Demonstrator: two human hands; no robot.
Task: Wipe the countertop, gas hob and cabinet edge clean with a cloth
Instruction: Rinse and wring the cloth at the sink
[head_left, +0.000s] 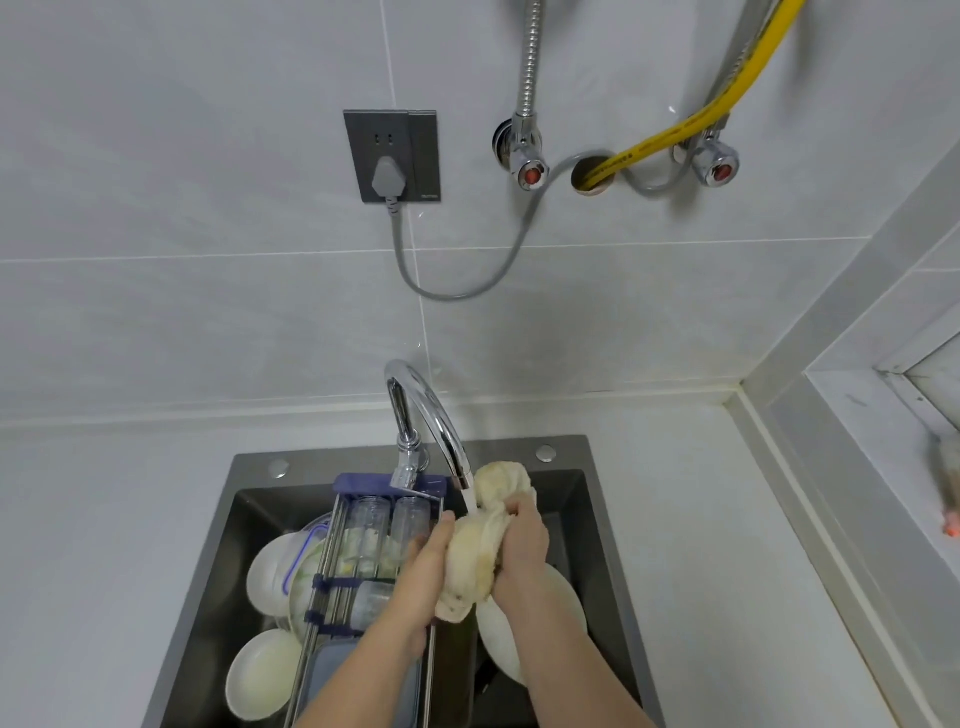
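Observation:
A wet cream-yellow cloth (475, 556) is bunched between both hands over the dark sink (249, 467). My left hand (426, 564) grips its left side and my right hand (522, 545) grips its right side. Water runs from the chrome tap (431, 421) onto the cloth just above my hands. White countertop (685, 519) surrounds the sink on both sides. No gas hob or cabinet edge is in view.
The sink holds white plates and bowls (265, 670), a metal rack with clear glasses (369, 519) and a large white plate (501, 639) under my right arm. On the tiled wall are a socket with a grey plug (387, 182), two valves and a yellow hose (696, 119). A window ledge (883, 467) lies to the right.

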